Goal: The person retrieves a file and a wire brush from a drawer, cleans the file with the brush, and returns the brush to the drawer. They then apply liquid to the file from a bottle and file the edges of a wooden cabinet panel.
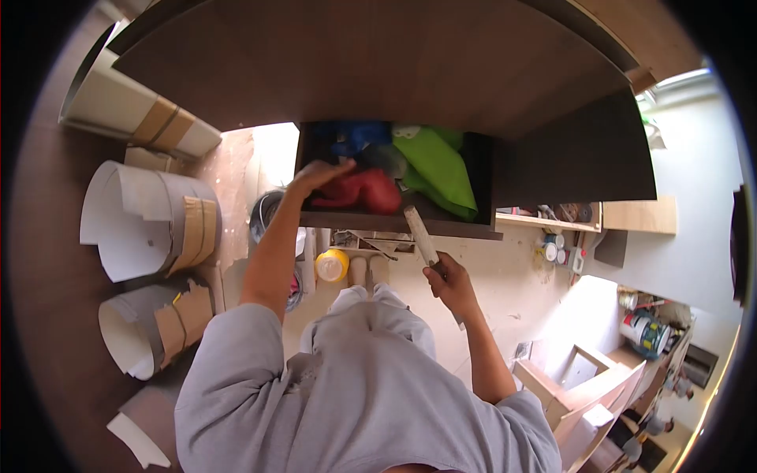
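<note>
My left hand (319, 175) reaches into an open dark brown drawer (394, 221), its fingers stretched out at the edge of a red cloth-like item (367, 191); whether they touch it I cannot tell. Beside the red item lie a bright green bag or cloth (438, 169) and a blue item (359, 135), with something greyish between them. Closed around a long, pale, narrow tool (422, 235) is my right hand (451, 285). The tool points up towards the drawer's front; its exact kind is not clear.
A dark cabinet panel (378, 63) spans the space above the drawer. Rolled sheets (130, 217) stand at left, and a yellow container (332, 266) sits on the floor by my feet. At right are a wooden frame (579, 386), paint cans (554, 246) and a bucket (646, 335).
</note>
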